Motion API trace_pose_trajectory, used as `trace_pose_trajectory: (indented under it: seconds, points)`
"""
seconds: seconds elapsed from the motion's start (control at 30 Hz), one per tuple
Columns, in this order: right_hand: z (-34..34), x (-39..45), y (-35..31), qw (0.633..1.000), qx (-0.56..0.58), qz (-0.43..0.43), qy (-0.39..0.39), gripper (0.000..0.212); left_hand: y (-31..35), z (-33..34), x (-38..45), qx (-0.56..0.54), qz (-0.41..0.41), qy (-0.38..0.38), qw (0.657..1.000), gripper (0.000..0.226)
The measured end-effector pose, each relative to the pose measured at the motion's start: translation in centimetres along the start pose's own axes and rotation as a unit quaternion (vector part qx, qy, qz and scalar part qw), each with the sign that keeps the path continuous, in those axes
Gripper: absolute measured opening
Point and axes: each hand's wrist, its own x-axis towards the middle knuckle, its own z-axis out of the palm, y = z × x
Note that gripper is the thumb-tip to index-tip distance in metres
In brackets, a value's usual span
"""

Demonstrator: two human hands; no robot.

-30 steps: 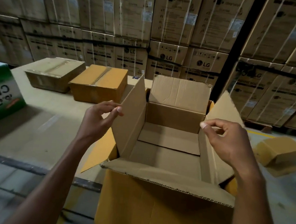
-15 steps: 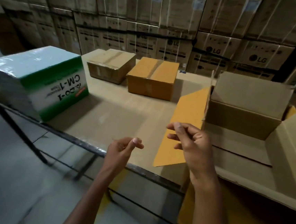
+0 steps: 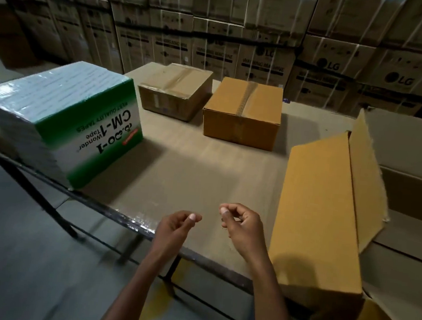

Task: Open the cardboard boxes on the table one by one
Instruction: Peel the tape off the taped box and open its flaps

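Note:
A large yellow-brown cardboard box stands at the right with its flaps spread open and its inside bare. Two smaller taped boxes sit closed at the back of the table: a yellow-brown one and a duller brown one to its left. A green and white box marked CM-1 stands at the table's left front corner. My left hand and my right hand hover over the table's front edge, fingers loosely curled, holding nothing, left of the open box.
The table has a cardboard-covered top and a dark metal frame. A wall of stacked LG washing machine cartons rises behind it. Grey floor lies below at the left.
My hands let go of the open box's flaps and drew back to the left. The view swung left, so the open box now sits at the right and the CM-1 box came in.

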Motion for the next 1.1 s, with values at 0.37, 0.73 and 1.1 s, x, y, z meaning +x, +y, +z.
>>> trace_pose_trajectory:
  seconds: [0.37,0.73,1.1]
  points:
    - [2.3,16.9,1.4,0.991,-0.118,0.065,0.0,0.005,-0.9,-3.8,17.2,0.109,0.021,-0.012,0.994,0.01]
    - [1.2,34.4,1.8,0.968,-0.178,0.171,0.045,0.002,0.6,-4.8,37.4,0.187,0.016,-0.162,0.969,0.017]
    - [-2.1,45.7,5.4,0.936,-0.184,0.259,0.149,0.082,-0.1,-2.0,51.9,0.145,-0.053,-0.152,0.976,0.092]
